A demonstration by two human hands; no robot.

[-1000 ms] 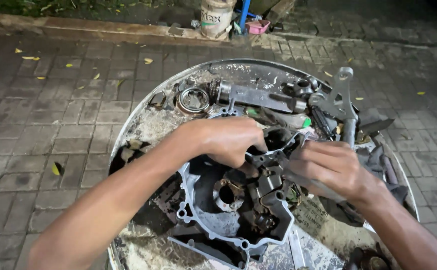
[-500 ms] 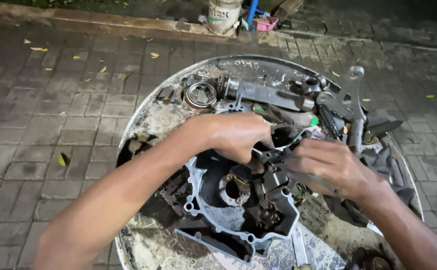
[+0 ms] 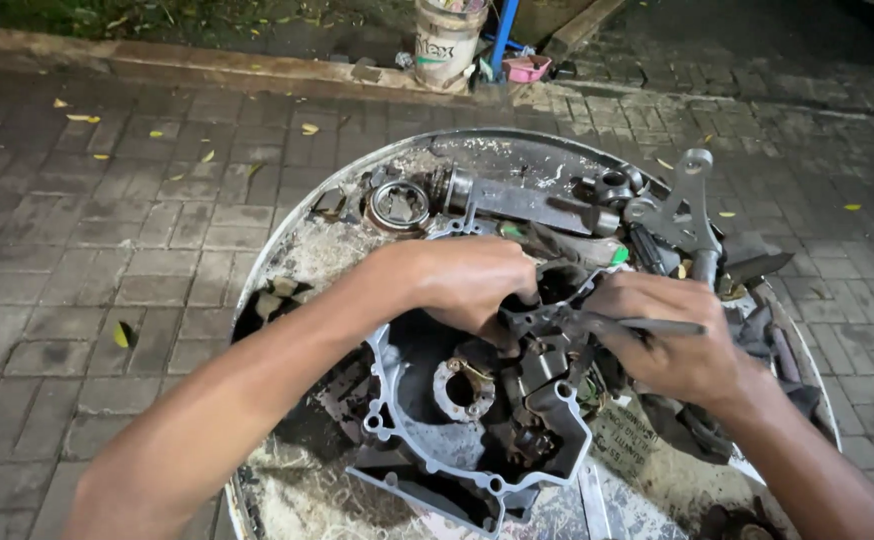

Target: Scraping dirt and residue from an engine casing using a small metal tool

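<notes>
On a round metal tray [image 3: 287, 250], left hand [image 3: 472, 280] grips the engine casing [image 3: 457, 440]; right hand [image 3: 672, 340] clamps pliers [image 3: 597, 322] above it

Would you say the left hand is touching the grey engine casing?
Touching: the head view shows the left hand pressed onto the upper edge of the engine casing.

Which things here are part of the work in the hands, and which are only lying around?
In hand:
- left hand
- right hand
- pliers
- engine case

Lying about:
- bearing ring
- metal bracket
- bucket
- round tray
</notes>
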